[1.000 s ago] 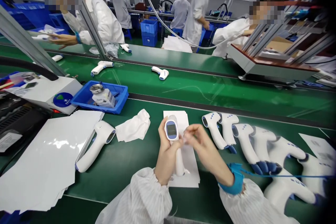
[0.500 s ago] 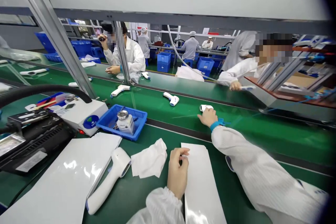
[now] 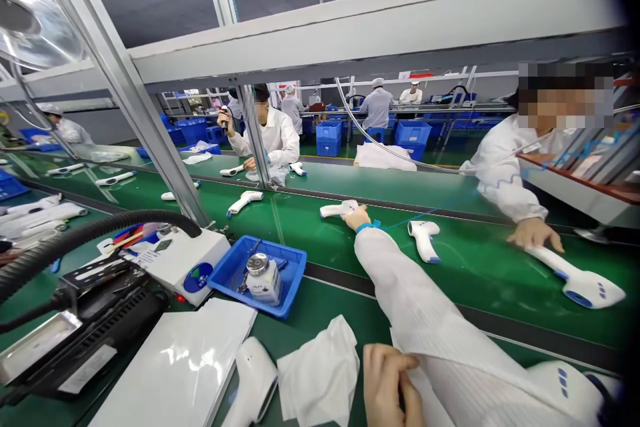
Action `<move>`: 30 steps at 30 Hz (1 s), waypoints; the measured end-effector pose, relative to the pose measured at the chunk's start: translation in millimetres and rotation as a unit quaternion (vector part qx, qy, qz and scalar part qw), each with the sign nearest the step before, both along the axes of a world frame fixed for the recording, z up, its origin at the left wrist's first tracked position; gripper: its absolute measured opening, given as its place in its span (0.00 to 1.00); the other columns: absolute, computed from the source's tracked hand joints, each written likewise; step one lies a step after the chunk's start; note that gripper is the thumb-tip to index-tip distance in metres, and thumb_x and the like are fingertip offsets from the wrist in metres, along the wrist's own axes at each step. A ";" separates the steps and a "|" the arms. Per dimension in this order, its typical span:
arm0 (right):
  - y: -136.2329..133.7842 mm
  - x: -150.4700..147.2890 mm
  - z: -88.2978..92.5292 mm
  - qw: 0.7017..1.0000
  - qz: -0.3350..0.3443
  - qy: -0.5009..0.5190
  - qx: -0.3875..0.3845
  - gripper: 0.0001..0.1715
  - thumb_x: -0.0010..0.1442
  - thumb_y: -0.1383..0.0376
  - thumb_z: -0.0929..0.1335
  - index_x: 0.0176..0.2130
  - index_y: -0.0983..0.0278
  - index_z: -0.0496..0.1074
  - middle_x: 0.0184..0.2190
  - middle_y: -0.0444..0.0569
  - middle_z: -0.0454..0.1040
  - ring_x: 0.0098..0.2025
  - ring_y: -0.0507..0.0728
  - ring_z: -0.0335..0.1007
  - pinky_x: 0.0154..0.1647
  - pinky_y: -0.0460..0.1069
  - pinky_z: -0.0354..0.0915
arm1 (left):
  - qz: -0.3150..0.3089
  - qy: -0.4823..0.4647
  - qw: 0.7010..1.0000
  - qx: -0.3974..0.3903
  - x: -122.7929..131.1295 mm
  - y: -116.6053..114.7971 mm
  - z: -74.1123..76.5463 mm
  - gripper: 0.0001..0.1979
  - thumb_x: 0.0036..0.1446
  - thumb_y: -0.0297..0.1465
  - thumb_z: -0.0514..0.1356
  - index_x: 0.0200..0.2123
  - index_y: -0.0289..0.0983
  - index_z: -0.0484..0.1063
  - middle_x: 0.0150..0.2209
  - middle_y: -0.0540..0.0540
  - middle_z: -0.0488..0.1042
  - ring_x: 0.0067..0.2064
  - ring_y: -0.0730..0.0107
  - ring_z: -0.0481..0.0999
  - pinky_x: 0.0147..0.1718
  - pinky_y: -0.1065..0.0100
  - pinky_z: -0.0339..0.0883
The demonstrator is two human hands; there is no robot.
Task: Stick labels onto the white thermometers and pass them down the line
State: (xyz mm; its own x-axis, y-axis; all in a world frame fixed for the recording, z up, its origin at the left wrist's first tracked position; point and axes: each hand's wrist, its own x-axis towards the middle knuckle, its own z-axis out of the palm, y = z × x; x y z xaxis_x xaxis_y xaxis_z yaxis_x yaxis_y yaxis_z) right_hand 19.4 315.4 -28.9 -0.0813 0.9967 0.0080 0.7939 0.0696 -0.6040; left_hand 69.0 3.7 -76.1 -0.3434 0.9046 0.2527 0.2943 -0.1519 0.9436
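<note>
My right hand (image 3: pixel 356 217) is stretched far out over the green conveyor belt (image 3: pixel 465 267), its fingers closed on the end of a white thermometer gun (image 3: pixel 334 210) that lies on the belt. A second thermometer gun (image 3: pixel 424 239) lies just right of that hand. My left hand (image 3: pixel 387 383) rests at the bottom edge beside my right sleeve, fingers pinched together; what they hold is hidden. A crumpled white cloth (image 3: pixel 320 373) lies just left of it, and another thermometer gun (image 3: pixel 253 383) lies further left.
A blue tray (image 3: pixel 293 265) with a small bottle (image 3: pixel 261 277) stands near a white machine (image 3: pixel 175 263) and a black hose (image 3: pixel 75 240). White sheets (image 3: pixel 185 367) lie at bottom left. A co-worker's hand (image 3: pixel 534 233) rests on a thermometer gun (image 3: pixel 580 280). A slanted metal post (image 3: pixel 130 100) rises left.
My right hand has let go of the thermometer gun it put on the belt and moved left onto another one. The camera has tilted up. My left hand has dropped towards the bottom edge.
</note>
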 end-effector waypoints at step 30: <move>-395.1 220.0 -12.4 0.965 0.211 0.123 -0.091 0.05 0.61 0.66 0.69 0.39 0.60 0.74 0.43 0.49 0.73 0.47 0.59 0.69 0.49 0.56 0.65 | -0.156 -0.245 0.938 -0.189 -11.4 -85.1 33.7 0.31 0.60 0.34 0.58 0.63 0.55 0.50 0.58 0.47 0.60 0.41 0.70 0.73 0.37 0.65 0.76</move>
